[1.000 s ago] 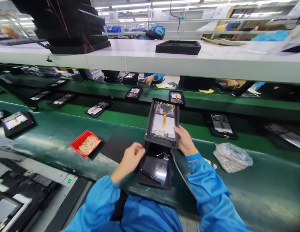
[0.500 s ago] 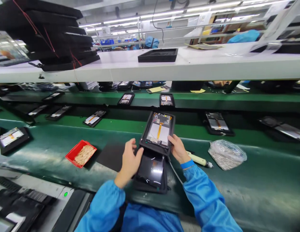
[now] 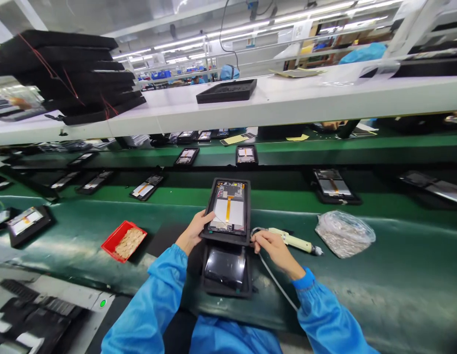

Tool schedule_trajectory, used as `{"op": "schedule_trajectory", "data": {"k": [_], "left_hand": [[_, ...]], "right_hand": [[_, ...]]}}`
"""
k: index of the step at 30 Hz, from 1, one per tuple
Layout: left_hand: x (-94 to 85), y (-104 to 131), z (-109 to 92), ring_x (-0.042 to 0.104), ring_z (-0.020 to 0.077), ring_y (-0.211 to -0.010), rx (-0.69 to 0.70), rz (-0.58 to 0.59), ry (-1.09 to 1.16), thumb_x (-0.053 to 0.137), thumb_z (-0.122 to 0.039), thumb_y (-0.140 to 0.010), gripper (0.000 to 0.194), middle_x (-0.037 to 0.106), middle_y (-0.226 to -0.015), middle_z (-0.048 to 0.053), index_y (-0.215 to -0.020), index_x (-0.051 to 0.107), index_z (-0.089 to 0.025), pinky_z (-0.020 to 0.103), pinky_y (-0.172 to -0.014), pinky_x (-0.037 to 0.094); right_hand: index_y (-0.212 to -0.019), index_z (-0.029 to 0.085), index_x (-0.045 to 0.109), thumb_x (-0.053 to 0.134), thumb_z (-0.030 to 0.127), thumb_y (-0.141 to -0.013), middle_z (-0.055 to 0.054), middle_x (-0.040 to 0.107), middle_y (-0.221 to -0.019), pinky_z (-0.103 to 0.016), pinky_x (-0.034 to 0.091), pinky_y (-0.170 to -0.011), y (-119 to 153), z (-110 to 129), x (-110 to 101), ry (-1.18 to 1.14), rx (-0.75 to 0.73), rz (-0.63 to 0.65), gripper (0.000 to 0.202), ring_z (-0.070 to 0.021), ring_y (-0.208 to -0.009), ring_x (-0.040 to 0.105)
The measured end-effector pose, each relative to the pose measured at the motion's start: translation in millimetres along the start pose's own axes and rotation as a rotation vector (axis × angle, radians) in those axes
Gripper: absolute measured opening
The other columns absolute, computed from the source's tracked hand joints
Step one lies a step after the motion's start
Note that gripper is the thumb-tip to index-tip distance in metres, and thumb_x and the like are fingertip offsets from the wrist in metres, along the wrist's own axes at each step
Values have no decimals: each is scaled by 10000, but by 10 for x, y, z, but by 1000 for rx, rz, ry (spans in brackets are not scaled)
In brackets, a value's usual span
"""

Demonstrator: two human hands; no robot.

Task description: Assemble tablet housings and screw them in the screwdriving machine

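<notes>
Gripping tablet [image 3: 229,212] at its left edge: left hand [image 3: 193,232], fingers curled, arm reaching forward | right hand [image 3: 270,245] closing around screwdriver [image 3: 292,240] cord end, palm down | tablet lies open-backed on belt [image 3: 379,275], overlapping second tablet [image 3: 225,269] nearer the body

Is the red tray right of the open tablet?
No, the red tray sits left of the open tablet, beyond the left hand.

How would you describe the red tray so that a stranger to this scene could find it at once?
Start at the green conveyor belt running across in front of the person. Look past the left hand, further to the left on the belt. There lies the red tray, filled with small tan pieces: the only red container among black trays.
</notes>
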State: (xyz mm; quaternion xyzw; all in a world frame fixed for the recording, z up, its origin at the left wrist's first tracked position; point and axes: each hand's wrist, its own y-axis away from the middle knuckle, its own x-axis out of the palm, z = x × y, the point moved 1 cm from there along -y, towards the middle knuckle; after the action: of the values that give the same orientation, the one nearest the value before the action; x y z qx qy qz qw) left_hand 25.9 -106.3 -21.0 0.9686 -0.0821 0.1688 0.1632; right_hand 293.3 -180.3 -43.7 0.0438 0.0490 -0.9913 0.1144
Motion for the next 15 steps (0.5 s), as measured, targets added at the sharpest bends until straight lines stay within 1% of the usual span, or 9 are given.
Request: {"op": "schedule_trajectory", "data": {"k": [2, 4, 7, 10, 12, 15], "left_hand": [[-24, 28, 2, 685, 162, -630, 8, -10, 25, 899, -406, -603, 488, 737, -769, 57, -928, 687, -111, 261, -614, 578], [-43, 55, -28, 687, 159, -630, 20, -19, 51, 901, -423, -595, 501, 737, -767, 53, -928, 687, -116, 260, -623, 582], [-87, 116, -134, 685, 158, -619, 50, -36, 88, 900, -463, -582, 514, 732, -754, 45, -905, 685, -127, 269, -633, 588], [-178, 204, -251, 682, 166, -610, 74, -66, 134, 885, -504, -592, 520, 724, -732, 39, -899, 685, -135, 279, -620, 582], [-259, 262, -289, 680, 165, -614, 104, -82, 148, 871, -503, -619, 511, 721, -735, 34, -926, 686, -137, 276, -618, 574], [-378, 316, -251, 661, 143, -599, 160, -121, 119, 863, -480, -644, 487, 713, -742, 19, -945, 687, -140, 252, -602, 556]], "right_hand": [[-817, 187, 679, 547, 474, -935, -2, 615, -621, -314, 486, -740, -41, 76, 11, 48, -37, -26, 337, -170, -675, 603], [-822, 187, 670, 544, 442, -932, 7, 595, -618, -293, 476, -683, -131, 210, 40, 67, -51, -18, 304, -161, -644, 588], [-790, 186, 647, 534, 412, -927, 20, 551, -597, -269, 451, -615, -280, 466, 100, 88, -68, 15, 288, -147, -599, 559], [-820, 190, 648, 503, 392, -948, 22, 540, -613, -260, 439, -614, -396, 682, 192, 142, -103, 49, 280, -143, -613, 553], [-859, 196, 657, 480, 373, -966, 16, 564, -657, -260, 433, -637, -451, 747, 276, 224, -127, 72, 272, -140, -644, 549], [-794, 197, 644, 521, 334, -943, 6, 602, -713, -260, 420, -655, -498, 692, 409, 335, -124, 143, 237, -141, -687, 544]]}}
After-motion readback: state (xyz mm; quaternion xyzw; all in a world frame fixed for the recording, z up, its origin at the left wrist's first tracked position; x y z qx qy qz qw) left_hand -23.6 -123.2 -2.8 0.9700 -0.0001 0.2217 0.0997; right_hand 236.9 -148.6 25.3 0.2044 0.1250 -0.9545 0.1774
